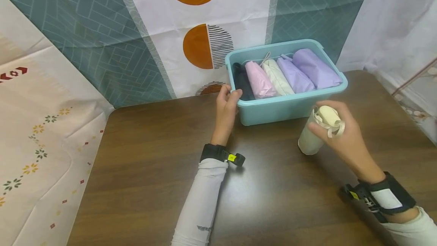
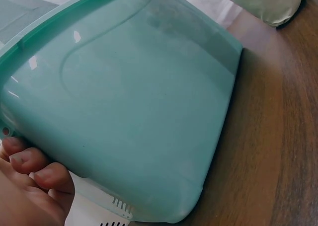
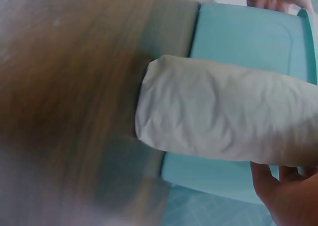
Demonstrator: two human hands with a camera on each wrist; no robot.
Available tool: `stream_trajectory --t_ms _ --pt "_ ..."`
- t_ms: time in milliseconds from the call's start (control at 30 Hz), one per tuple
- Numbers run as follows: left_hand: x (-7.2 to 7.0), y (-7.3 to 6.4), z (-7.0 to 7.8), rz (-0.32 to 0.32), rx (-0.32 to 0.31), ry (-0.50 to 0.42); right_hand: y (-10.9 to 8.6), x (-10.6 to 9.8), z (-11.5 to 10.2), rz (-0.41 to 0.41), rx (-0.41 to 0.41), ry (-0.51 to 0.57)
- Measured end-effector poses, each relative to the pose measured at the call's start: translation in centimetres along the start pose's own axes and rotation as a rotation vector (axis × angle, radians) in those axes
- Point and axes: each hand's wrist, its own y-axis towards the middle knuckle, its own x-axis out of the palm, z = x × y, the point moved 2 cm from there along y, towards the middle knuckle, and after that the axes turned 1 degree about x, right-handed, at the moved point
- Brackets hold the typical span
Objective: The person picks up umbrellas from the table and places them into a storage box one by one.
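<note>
In the head view my left hand [image 1: 224, 115] grips the rim of a light-blue plastic bin [image 1: 273, 111] at its front left corner. The left wrist view shows those fingers curled under the rim, beside the bin's wall [image 2: 149, 97]. My right hand [image 1: 349, 136] holds a compact folding umbrella [image 1: 310, 139] in a pale cloth sleeve, fingers and thumb around its upper part. A cream rounded end and a strap loop stick out at the top. The sleeve [image 3: 218, 107] is close to the tabletop, just in front of the bin.
Inside the bin lie, side by side, a black item [image 1: 242, 81], a pink pouch [image 1: 260, 81], a pale pouch [image 1: 278, 78] and two purple pouches [image 1: 315, 69]. The bin stands on a brown wooden table [image 1: 153, 155], against a patterned curtain [image 1: 249, 7].
</note>
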Motion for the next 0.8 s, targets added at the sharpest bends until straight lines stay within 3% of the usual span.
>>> stream_trajectory --t_ms 233,567,800 --pt "0.0 0.0 0.0 0.002 -0.001 0.005 0.3 0.4 1.6 0.044 -0.001 0.165" --pt "-0.1 0.0 0.0 0.004 -0.011 0.005 0.1 1.3 1.9 0.089 -0.022 0.35" --pt "0.0 0.0 0.2 0.008 -0.012 0.006 0.1 1.5 2.0 0.131 -0.01 0.336"
